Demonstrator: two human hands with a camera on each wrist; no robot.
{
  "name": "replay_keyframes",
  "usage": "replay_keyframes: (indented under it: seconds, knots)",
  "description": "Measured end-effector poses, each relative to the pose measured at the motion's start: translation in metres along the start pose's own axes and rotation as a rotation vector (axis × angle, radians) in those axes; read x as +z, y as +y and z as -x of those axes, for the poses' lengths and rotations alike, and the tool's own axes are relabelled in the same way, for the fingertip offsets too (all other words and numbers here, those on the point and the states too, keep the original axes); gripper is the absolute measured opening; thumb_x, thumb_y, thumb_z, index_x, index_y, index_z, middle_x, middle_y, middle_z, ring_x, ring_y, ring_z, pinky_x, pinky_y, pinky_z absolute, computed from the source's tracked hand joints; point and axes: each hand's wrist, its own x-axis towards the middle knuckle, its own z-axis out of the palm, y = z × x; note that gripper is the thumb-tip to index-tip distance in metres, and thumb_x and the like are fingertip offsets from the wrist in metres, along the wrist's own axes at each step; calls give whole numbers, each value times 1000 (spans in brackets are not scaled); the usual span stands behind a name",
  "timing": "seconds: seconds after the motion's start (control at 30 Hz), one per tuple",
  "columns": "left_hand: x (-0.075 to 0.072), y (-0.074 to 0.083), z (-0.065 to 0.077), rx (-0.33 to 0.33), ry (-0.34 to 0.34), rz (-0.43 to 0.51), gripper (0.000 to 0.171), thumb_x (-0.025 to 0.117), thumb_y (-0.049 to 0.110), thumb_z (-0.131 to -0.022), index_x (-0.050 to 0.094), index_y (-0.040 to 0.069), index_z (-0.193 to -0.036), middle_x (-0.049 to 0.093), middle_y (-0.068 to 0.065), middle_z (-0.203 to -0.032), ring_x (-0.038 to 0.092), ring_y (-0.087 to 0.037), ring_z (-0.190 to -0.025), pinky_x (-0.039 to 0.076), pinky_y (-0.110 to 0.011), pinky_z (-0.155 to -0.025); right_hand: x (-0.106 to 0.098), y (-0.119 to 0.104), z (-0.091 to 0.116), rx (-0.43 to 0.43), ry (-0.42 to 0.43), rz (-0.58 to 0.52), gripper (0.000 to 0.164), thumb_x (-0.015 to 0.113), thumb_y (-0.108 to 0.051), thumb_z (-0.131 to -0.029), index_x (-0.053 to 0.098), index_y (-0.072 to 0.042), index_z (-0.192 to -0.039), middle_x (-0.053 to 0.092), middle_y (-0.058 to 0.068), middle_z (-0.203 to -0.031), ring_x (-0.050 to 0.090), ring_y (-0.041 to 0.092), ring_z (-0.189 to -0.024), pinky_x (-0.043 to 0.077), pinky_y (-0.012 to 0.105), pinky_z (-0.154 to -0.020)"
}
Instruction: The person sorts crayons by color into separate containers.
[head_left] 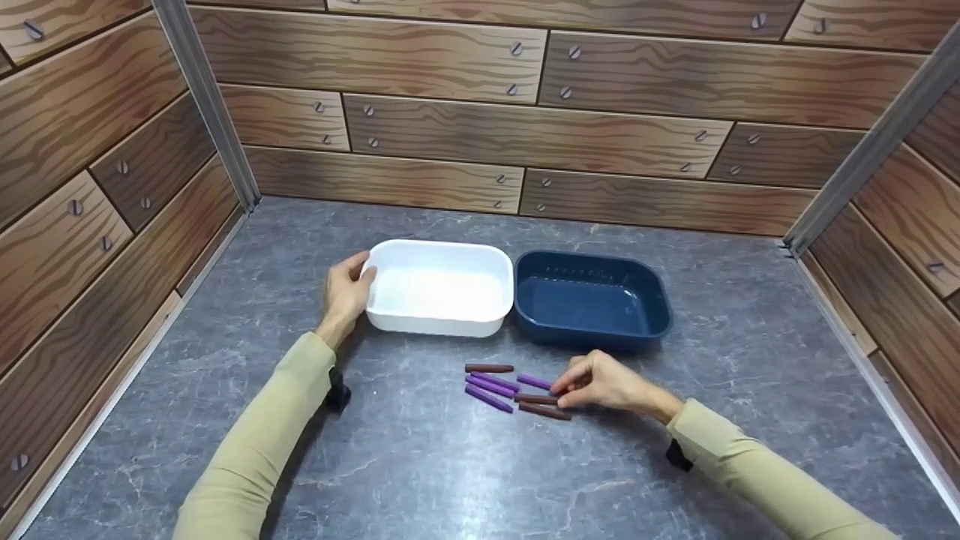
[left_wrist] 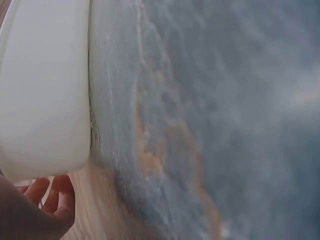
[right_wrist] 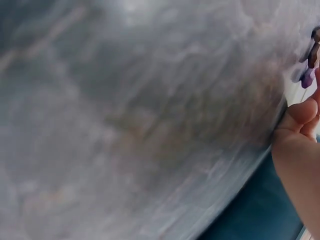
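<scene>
While gripping white tub [head_left: 435, 325] at its nine o'clock with left hand [head_left: 347, 291] and reaching crayons [head_left: 531, 399] beyond its five o'clock with right hand [head_left: 606, 384], cannot tell whether pinching, but may drag neighbours by grasping too wide.

I can read no text, label, brand, number or sign in the head view or in either wrist view. On the glossy dark-blue rectangular tub with rounded corners [head_left: 581, 337], I note small marks along the inner far wall; I cannot tell whether they are lettering. I make out no characters on the white rectangular tub with rounded corners [head_left: 435, 325], the slim purple sticks [head_left: 489, 398] or the slim brown sticks [head_left: 489, 368].
</scene>
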Motion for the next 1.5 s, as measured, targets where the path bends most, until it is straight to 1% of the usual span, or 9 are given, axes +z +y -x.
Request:
replay_keyframes:
  seconds: [0.23, 0.37, 0.47, 0.6, 0.77, 1.0, 1.2, 1.37, 1.5]
  knots:
    - [-2, -2, -1, 1, -7, 13, 41, 55, 14, -99, 54, 4, -139, 59, -18, -134, 57, -27, -122, 48, -38, -100, 4, 0, -3, -31, 15, 65, 18, 84, -17, -76, 80, -9, -91, 65, 6, -75, 52, 1, -69, 44, 15, -63]
    - [-4, -2, -1, -4, -13, 28, 42, 55, 13, -99, 53, 4, -140, 59, -18, -135, 57, -27, -123, 47, -38, -101, 5, -1, -4, -15, 22, 91, 16, 85, -18, -76, 81, -13, -90, 64, 1, -73, 52, 1, -69, 44, 16, -63]
    - [-5, -1, 0, -4, -14, 11, 42, 55, 15, -100, 53, 5, -141, 59, -17, -136, 57, -27, -123, 48, -38, -101, 6, -3, -5, -4, 28, 112, 12, 83, -20, -77, 81, -16, -89, 63, -1, -72, 51, 1, -68, 43, 16, -62]
    - [-7, -1, 1, -1, -10, -14, 42, 56, 16, -99, 53, 6, -140, 59, -16, -136, 57, -26, -123, 48, -38, -100, 6, -4, -5, 17, 37, 120, 10, 82, -21, -80, 81, -17, -89, 63, 0, -72, 52, 1, -66, 43, 16, -59]
    - [-7, -1, 1, -3, -7, -16, 42, 56, 15, -99, 53, 5, -140, 59, -17, -136, 57, -27, -124, 47, -38, -102, 4, -5, -6, 55, 44, 85, 11, 80, -21, -81, 80, -16, -91, 65, 4, -77, 52, 4, -67, 42, 16, -59]
    - [-3, 0, 1, -7, 3, -23, 41, 54, 14, -100, 53, 5, -140, 59, -16, -136, 57, -26, -123, 47, -37, -101, 1, -3, -3, 127, 61, -24, 14, 78, -23, -84, 80, -16, -96, 67, 2, -85, 52, 6, -72, 44, 18, -61]
    - [0, 1, 1, 20, 12, -26, 40, 53, 12, -100, 54, 4, -139, 58, -16, -137, 57, -28, -122, 48, -39, -101, -3, 0, -1, 152, 83, -122, 20, 76, -25, -85, 79, -11, -100, 71, 4, -92, 59, 8, -77, 49, 21, -65]
    - [0, 2, 1, 40, 10, -51, 40, 52, 12, -100, 54, 5, -140, 58, -15, -138, 57, -27, -123, 48, -39, -102, -5, -1, -3, 176, 79, -162, 23, 76, -23, -86, 77, -7, -102, 73, 5, -95, 60, 9, -76, 51, 23, -65]
    - [-2, 1, 3, 42, 11, -63, 40, 52, 13, -100, 54, 5, -140, 61, -16, -134, 59, -28, -119, 50, -40, -98, -4, -3, -5, 175, 83, -176, 22, 75, -20, -87, 77, -5, -103, 74, 7, -97, 60, 6, -77, 50, 21, -66]
